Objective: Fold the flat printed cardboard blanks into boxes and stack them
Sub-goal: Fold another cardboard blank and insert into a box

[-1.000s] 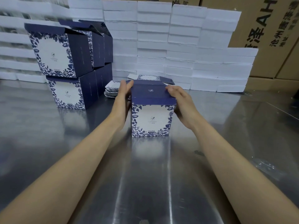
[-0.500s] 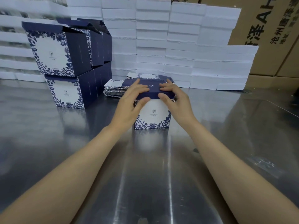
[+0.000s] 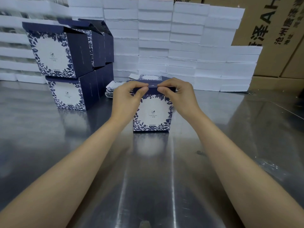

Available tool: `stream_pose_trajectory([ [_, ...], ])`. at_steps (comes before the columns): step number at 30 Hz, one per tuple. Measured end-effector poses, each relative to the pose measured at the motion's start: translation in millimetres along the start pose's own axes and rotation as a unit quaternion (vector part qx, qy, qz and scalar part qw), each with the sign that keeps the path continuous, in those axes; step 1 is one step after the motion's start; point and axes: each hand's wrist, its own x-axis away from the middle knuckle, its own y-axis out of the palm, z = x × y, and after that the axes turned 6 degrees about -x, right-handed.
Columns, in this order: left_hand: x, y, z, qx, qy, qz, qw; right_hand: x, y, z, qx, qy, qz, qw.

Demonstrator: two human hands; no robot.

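Observation:
A folded white box with navy floral print [image 3: 153,114] stands upright on the steel table [image 3: 148,178], its front face toward me. My left hand [image 3: 126,97] and my right hand [image 3: 178,94] both grip its dark navy lid flap at the top front edge, thumbs on the front, fingers curled over the top. Behind it lies a low pile of flat printed blanks [image 3: 115,89], partly hidden by the box and my hands. At the left stands a stack of finished boxes [image 3: 65,66], two high and several deep, with top flaps raised.
A wall of white foam slabs [image 3: 181,43] runs along the table's back edge. Brown cartons with printed characters [image 3: 271,30] stand at the far right. A small dark speck [image 3: 199,152] lies on the steel to the right of my right forearm.
The box has been pushed slightly away. My hands went from its sides to the top, and their fingers have curled over the lid's front edge.

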Motion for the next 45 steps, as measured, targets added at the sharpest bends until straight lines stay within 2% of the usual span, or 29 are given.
stream_pose_trajectory([
  [5, -7.9, -8.5, 8.2, 0.010, -0.022, 0.006, 1.000, -6.6, 2.4, -14.4, 0.018, 0.008, 0.007, 1.000],
  [16, -7.4, -4.5, 8.0, -0.030, -0.002, 0.008, 1.000, -1.5, 10.3, -14.5, 0.070, -0.029, 0.036, 0.997],
  [23, -6.2, -5.7, 12.5, -0.004, 0.010, 0.054, 0.998, -2.4, 7.0, -17.9, 0.050, -0.061, 0.061, 0.995],
  [29, -5.7, -8.7, 6.3, -0.088, 0.107, 0.049, 0.989, 0.2, 4.4, -16.4, 0.025, -0.052, 0.079, 0.995],
  [35, -1.9, -5.5, 5.7, -0.223, 0.230, 0.082, 0.944, 0.1, -0.4, -18.1, 0.121, -0.094, 0.044, 0.987],
  [42, -5.9, -8.5, 2.9, -0.207, 0.198, 0.078, 0.955, 0.2, 5.5, -17.2, 0.097, -0.113, -0.008, 0.989],
  [45, -7.4, -11.1, 4.9, -0.140, 0.168, 0.052, 0.974, -1.2, 4.1, -19.0, 0.097, -0.103, -0.011, 0.990],
])
